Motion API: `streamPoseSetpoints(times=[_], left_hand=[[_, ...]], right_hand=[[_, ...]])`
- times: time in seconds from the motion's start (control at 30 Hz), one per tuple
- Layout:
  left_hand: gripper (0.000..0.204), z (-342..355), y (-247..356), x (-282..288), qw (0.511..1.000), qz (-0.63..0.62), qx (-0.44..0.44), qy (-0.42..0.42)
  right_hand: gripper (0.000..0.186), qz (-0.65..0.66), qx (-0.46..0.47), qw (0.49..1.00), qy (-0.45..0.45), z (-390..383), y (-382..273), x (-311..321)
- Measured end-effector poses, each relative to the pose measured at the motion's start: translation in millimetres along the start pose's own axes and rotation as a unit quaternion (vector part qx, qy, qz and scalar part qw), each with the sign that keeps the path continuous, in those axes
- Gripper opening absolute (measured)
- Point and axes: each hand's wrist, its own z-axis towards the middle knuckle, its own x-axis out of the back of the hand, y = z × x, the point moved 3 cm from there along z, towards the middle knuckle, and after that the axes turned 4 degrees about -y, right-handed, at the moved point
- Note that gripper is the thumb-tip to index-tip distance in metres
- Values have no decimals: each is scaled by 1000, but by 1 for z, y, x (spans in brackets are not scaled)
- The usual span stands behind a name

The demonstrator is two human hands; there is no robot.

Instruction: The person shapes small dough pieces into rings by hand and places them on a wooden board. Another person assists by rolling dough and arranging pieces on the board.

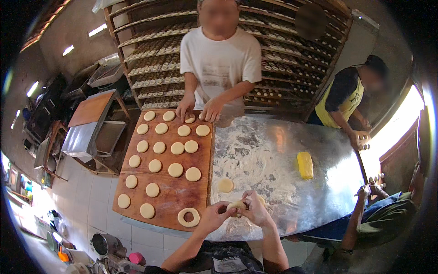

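Note:
Near the front edge of the table I hold a small piece of pale dough [236,206] between both hands. My left hand [213,218] grips it from the left with curled fingers. My right hand [255,211] pinches it from the right, hiding part of it. Just beyond my hands, a flat dough disc [226,185] lies on the floured metal. Another bit of dough partly shows behind my right fingers. Left of my hands, a dough ring [180,218] with a round hole lies at the near corner of the wooden board [173,197].
Several dough discs [175,170] sit in rows on the board. A yellow block [305,165] rests on the metal tabletop [283,201]. Across the table, a person [221,64] touches dough at the board's far edge. Two other people work at the right. Racks of trays stand behind.

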Motion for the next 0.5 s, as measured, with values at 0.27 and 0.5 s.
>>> streamPoseSetpoints(times=[0.27,0.5], left_hand=[[32,2,32,-40,952,229,-151,136],[60,17,25,-50,895,184,-267,306]], right_hand=[[78,-400,138,883,205,20,-22,2],[60,334,39,929,-156,18,5,17]])
